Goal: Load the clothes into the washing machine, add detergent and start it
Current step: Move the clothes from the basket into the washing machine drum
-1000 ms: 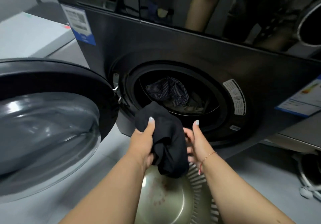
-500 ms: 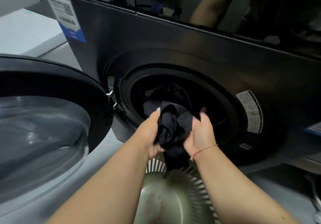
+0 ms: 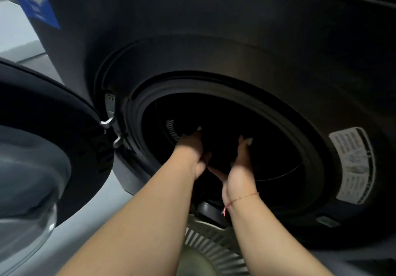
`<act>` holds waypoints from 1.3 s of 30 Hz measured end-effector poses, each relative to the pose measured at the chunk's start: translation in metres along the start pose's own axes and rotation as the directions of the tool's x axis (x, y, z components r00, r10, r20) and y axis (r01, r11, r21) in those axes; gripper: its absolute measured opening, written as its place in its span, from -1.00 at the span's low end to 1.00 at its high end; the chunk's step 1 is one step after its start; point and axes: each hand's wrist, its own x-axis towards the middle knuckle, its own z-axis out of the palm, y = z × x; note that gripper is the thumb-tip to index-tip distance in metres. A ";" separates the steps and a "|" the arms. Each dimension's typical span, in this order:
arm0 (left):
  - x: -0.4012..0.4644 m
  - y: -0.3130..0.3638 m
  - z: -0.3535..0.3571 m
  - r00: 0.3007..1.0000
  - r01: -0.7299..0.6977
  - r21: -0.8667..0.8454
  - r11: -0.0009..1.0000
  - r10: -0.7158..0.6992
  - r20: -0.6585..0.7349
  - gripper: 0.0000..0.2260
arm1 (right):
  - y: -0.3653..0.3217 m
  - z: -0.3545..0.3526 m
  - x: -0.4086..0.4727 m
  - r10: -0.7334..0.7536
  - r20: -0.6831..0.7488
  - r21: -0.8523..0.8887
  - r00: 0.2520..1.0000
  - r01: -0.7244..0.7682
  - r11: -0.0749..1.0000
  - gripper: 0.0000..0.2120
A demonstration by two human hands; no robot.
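Pale grey floor (image 3: 90, 228) underneath, dark washing machine (image 3: 214, 40) filling most of the view, blue and white label (image 3: 34, 3) at its upper left corner. Round door (image 3: 42, 147) swung open to the left, glass bowl facing out, metal hinge (image 3: 109, 115) between it and the front panel. Grey rubber seal (image 3: 214, 82) ringing the drum opening (image 3: 267, 136), very dark inside. Both hands reaching past the seal into the drum: left hand (image 3: 192, 149) with fingers extended forward, right hand (image 3: 241, 164) palm turned inward, fingers straight and relaxed, red thread bracelet (image 3: 240, 198) at the wrist. Black garment lost in the darkness; cannot tell whether either hand touches it. Striped cloth (image 3: 171, 129) just visible inside at the left. Slotted laundry basket (image 3: 212, 245) on the floor below the opening, between the forearms. White sticker (image 3: 353, 164) right of the opening.
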 end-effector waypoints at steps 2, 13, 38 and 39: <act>0.013 -0.003 -0.003 0.995 -0.073 0.178 0.981 0.084 -0.059 -0.70 | -0.002 0.006 0.010 0.003 0.078 0.132 0.997 -0.013 0.991 -0.70; 0.026 -0.009 -0.050 0.864 -0.384 0.578 0.720 0.501 -0.049 -0.47 | -0.003 0.016 0.055 -0.123 0.044 0.124 0.991 0.116 0.985 -0.61; 0.079 0.003 -0.013 0.926 -0.286 0.318 0.904 0.175 0.335 -0.48 | -0.004 0.051 0.144 -0.040 0.270 -0.769 0.962 0.240 0.593 -0.41; 0.081 0.001 -0.009 0.924 -0.272 0.286 0.919 0.166 0.345 -0.48 | -0.007 0.050 0.148 -0.024 0.296 -0.767 0.955 0.253 0.590 -0.44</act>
